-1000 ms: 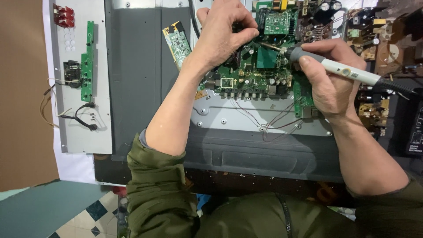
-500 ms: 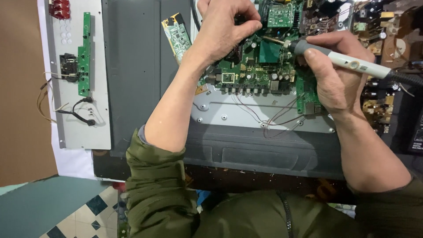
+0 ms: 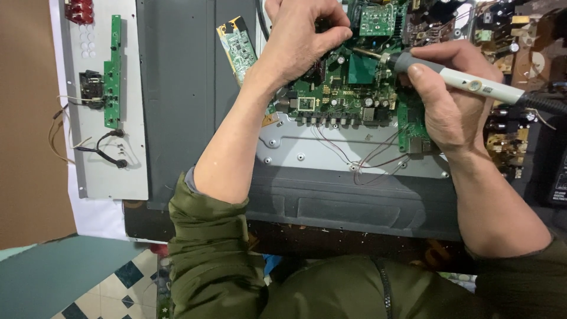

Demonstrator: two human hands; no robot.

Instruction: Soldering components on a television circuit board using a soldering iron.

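Soldering iron (image 3: 472, 85) tip on green circuit board (image 3: 348, 88), at 12 o'clock of grey panel (image 3: 177, 88).

Right hand (image 3: 449, 100) clenched round iron like a pen; left hand (image 3: 301, 41) pinched over board at 11 o'clock of tip, contents of the pinch hidden. Best done with wrist braced, tip steady, red wires (image 3: 366, 159) at 6 o'clock kept off. Small boards on white plate (image 3: 133, 165) at 9 o'clock; tiled floor (image 3: 124, 283) at 7 o'clock.

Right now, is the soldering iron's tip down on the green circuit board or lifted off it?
Down, or very nearly. The right hand holds the soldering iron slanted, its tip reaching the green circuit board beside the left hand; actual contact cannot be told.
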